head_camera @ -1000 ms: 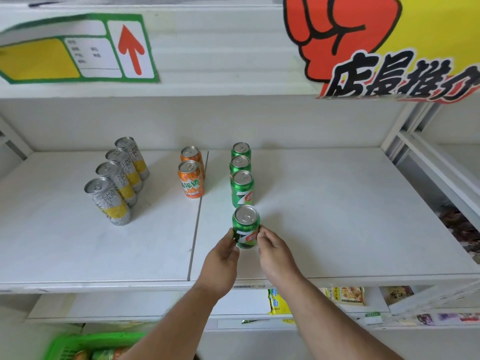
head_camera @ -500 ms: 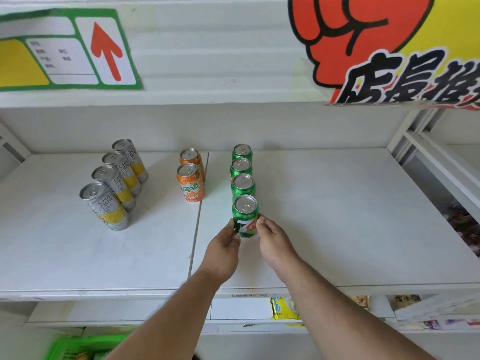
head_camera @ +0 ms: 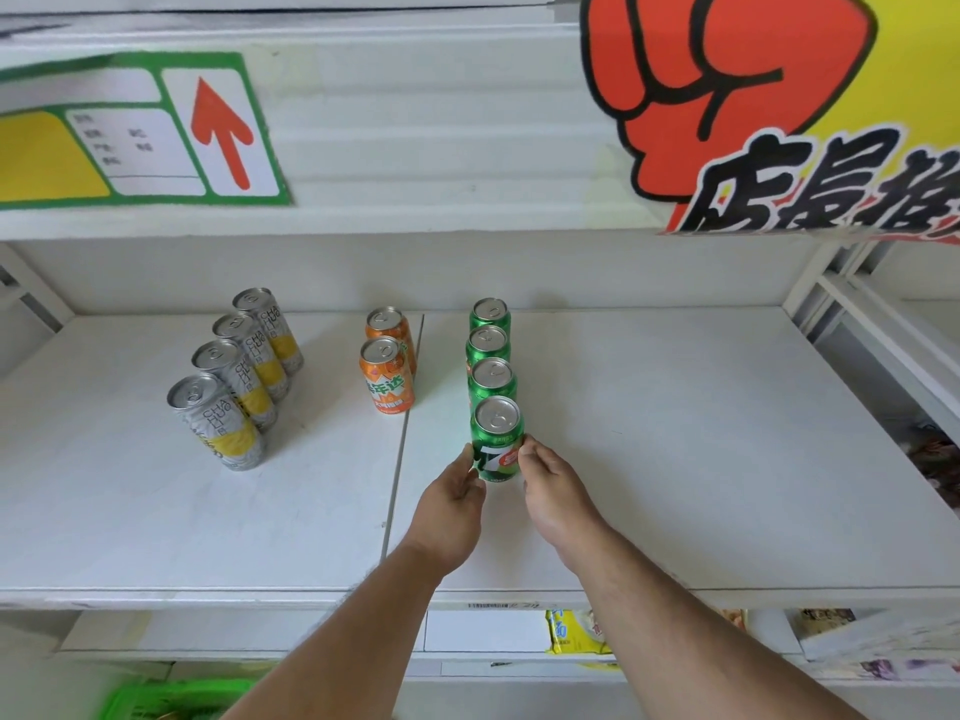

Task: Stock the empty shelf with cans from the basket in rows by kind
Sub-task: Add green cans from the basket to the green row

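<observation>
A green can [head_camera: 497, 439] stands upright at the front of a row of several green cans [head_camera: 489, 350] on the white shelf [head_camera: 675, 459]. My left hand [head_camera: 452, 504] holds its left side and my right hand [head_camera: 558, 491] holds its right side, fingers curled round it. To the left stand two orange cans [head_camera: 387, 374] in a row, and further left a row of several silver-and-yellow cans [head_camera: 234, 387]. The green basket [head_camera: 171, 701] shows at the bottom left edge.
A lower shelf [head_camera: 467, 636] holds yellow snack packets [head_camera: 571, 631]. Posters hang from the upper shelf: a green-framed sign with a red arrow [head_camera: 156, 132] and a red fist poster [head_camera: 753, 106]. A white rack [head_camera: 883, 345] stands at the right.
Both hands have pushed the front green can back until it stands close against the can behind it. The view has shifted slightly.
</observation>
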Tool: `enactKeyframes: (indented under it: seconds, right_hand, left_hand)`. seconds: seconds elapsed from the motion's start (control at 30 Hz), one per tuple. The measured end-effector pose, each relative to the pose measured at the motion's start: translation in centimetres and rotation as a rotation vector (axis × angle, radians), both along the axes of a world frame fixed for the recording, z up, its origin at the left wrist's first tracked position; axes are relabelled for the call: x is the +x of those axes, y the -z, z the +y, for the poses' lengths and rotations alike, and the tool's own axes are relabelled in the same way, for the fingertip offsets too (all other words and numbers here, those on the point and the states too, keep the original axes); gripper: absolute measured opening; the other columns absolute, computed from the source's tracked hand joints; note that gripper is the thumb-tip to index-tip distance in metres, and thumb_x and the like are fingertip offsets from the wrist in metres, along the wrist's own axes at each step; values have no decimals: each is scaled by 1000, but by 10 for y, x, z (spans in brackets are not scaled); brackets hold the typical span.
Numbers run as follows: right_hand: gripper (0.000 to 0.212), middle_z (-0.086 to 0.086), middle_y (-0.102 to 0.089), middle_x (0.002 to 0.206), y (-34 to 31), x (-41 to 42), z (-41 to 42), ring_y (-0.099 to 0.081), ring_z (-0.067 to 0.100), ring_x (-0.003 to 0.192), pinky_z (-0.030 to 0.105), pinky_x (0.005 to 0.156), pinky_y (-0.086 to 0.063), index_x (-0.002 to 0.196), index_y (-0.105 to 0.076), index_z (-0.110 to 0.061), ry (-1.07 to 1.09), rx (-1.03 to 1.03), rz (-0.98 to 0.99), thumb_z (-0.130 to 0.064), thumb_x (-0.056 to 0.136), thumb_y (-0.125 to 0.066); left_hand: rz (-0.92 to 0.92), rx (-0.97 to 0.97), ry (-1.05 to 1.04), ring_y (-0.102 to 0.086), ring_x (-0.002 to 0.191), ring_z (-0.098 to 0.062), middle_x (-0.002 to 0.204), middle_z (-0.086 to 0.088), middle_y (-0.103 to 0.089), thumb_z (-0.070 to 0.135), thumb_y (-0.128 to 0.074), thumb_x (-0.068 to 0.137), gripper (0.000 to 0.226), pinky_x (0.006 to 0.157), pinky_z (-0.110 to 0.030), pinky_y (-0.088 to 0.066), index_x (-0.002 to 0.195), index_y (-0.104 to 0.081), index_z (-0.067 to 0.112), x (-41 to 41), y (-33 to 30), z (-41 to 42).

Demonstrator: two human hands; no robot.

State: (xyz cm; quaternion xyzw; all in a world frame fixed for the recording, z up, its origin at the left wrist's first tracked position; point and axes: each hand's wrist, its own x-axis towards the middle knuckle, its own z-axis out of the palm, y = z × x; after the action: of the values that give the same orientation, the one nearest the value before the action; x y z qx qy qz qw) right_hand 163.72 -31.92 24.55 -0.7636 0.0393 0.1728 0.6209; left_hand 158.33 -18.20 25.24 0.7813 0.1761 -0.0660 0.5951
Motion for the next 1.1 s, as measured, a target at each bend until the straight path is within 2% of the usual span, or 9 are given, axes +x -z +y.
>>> enactKeyframes:
  seconds: [0.13,0.23,0.3,0.5,0.57,0.67,0.77,0.93,1.1]
  right_hand:
    - [40,-12,-58,113,8,-7,-3,-49,13,110,31,108,-39,127,-58,-37,23,-26,16,-59,98,-42]
    - [48,-4,-57,149,7,-21,-9,-53,17,138,42,123,-36,152,-50,-25,67,-16,27,-40,106,-49]
    - [49,-3,-55,153,-1,-38,-9,-53,18,139,43,123,-36,153,-49,-23,54,-8,29,-37,106,-51]
    - [53,-7,-45,158,-27,-108,15,-42,7,145,12,107,-32,157,-41,-17,-141,-68,-27,-34,108,-50]
    - [54,-9,-43,158,-30,-134,36,-40,7,147,12,108,-33,158,-39,-18,-242,-102,-39,-36,108,-49]
    - [57,-8,-39,164,-28,-178,79,-39,8,149,28,122,-28,159,-38,-24,-411,-185,-97,-44,107,-48]
    - [61,-10,-33,167,-19,-234,127,-34,12,152,27,122,-23,161,-32,-27,-607,-292,-94,-50,106,-44]
    - [69,-1,-28,170,6,-331,198,-30,19,155,32,124,-24,163,-27,-22,-887,-493,-108,-53,104,-45]
    - [69,7,-35,166,29,-395,241,-35,27,152,36,120,-32,159,-33,-17,-1031,-621,-105,-52,102,-52]
  left_hand:
    - [9,-37,-86,-43,140,-7,152,8,-45,16,-49,105,57,108,-17,-31,158,-30,19,-16,-7,2]
    - [-10,-22,-124,-46,137,-4,153,12,-44,23,-52,104,56,108,-19,-34,157,-34,24,-36,-11,10]
    - [-16,9,-130,-46,137,-3,152,13,-45,26,-54,103,56,105,-19,-35,155,-36,25,-51,-14,17]
    - [-49,197,-147,-49,136,-9,151,3,-50,30,-62,98,58,102,-18,-34,153,-41,23,-99,-26,53]
    - [-62,253,-160,-49,137,-11,150,-1,-51,31,-64,97,59,102,-19,-36,152,-42,23,-125,-28,74]
    - [-48,319,-203,-48,137,-12,148,4,-50,33,-63,97,58,109,-27,-39,151,-43,26,-183,-29,116]
    - [34,411,-277,-50,136,-17,146,4,-51,36,-63,96,58,114,-37,-40,150,-44,28,-265,-17,168]
    - [316,533,-374,-61,117,-21,148,-3,-53,36,-62,95,62,96,-26,-44,152,-42,22,-418,4,240]
    - [455,514,-425,-51,135,-23,150,-6,-51,45,-63,85,74,108,-32,-42,151,-44,17,-525,17,284]
